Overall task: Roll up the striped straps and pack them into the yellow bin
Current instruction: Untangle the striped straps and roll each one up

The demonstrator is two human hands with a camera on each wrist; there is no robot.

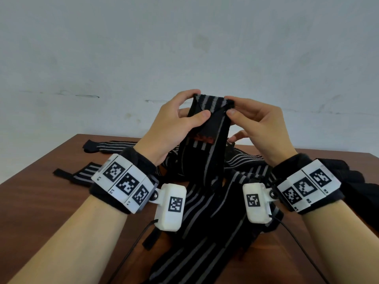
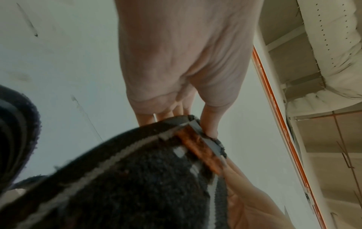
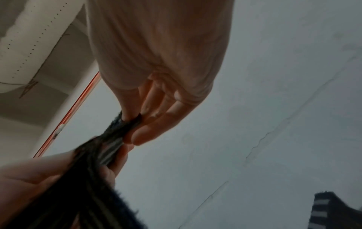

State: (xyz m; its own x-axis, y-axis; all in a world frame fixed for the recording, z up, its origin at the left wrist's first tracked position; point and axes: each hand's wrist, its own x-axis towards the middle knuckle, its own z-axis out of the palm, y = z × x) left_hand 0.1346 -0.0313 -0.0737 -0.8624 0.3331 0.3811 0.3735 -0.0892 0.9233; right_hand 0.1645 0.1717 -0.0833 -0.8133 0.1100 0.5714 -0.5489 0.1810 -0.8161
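Both hands hold one black strap with grey stripes (image 1: 207,128) up above the table, its top end folded over. My left hand (image 1: 184,115) pinches the strap's left edge between thumb and fingers. My right hand (image 1: 244,115) pinches the right edge near the top. The strap hangs down between the wrists to a heap of more striped straps (image 1: 215,212) on the wooden table (image 1: 41,201). In the left wrist view the strap (image 2: 137,178) fills the lower frame, with an orange patch near the fold. The right wrist view shows the strap (image 3: 109,147) pinched edge-on. No yellow bin is in view.
Two more striped straps lie flat on the table's left part (image 1: 114,145) (image 1: 82,174). A pale wall (image 1: 184,48) stands behind the table. Wrist camera cables run down across the table's near part.
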